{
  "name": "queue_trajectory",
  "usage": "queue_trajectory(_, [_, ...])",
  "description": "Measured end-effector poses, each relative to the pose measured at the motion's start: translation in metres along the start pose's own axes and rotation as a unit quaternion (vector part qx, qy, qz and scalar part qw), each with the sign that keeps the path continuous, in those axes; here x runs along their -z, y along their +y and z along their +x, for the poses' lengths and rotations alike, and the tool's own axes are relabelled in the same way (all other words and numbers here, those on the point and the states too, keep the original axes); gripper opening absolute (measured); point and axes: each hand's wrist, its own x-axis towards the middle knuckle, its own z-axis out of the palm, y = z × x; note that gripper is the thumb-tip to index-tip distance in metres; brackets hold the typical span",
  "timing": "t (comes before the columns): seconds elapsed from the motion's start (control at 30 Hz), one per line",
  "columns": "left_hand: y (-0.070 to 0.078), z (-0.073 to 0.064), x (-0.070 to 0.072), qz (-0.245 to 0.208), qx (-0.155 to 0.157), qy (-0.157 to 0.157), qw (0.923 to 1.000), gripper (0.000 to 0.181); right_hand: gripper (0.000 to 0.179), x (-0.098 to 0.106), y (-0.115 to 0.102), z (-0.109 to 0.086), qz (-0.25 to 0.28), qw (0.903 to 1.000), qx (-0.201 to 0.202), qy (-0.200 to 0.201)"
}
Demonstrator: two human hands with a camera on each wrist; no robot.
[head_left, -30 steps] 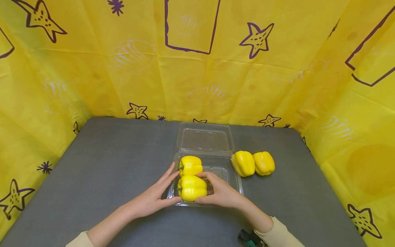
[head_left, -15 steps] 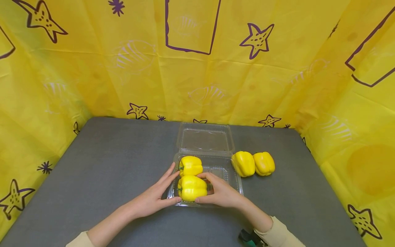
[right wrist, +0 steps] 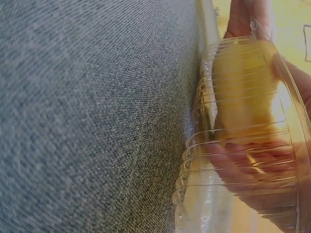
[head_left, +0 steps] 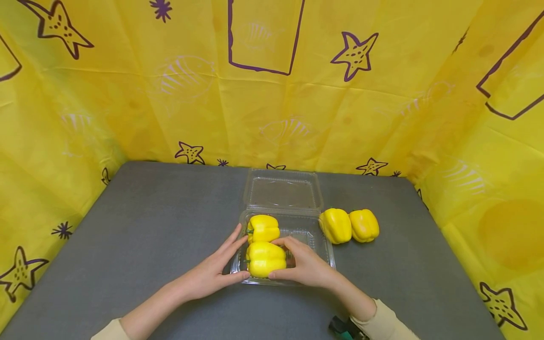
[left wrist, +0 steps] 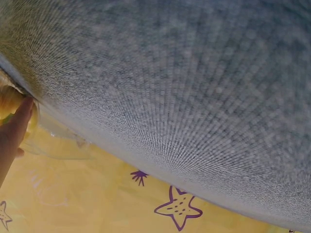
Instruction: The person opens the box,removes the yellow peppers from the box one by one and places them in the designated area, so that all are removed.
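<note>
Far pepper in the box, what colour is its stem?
The stem is green, clearest in the head view.

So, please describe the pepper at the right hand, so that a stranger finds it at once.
On the grey table, find the open clear box. Two yellow peppers lie in its left part; take the near pepper. Unlike its neighbours, it has the right hand curled at its side.

The person wears pale cream sleeves, plain in colour, ending partway along the forearms: the left sleeve and the right sleeve. Below them the forearms, left hand and right hand are bare. Beside the right sleeve shows a black device with a green patch; how it is attached is hidden.
</note>
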Motion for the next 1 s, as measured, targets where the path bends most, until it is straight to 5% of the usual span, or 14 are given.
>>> queue_trajectory(1.0, [-0.0007, 0.0003, 0.0005, -0.003, 0.003, -0.006, 1.0, 0.087, 0.063, -0.001, -0.0005, -0.0017, -0.068, 0.9947, 0.054, 0.055])
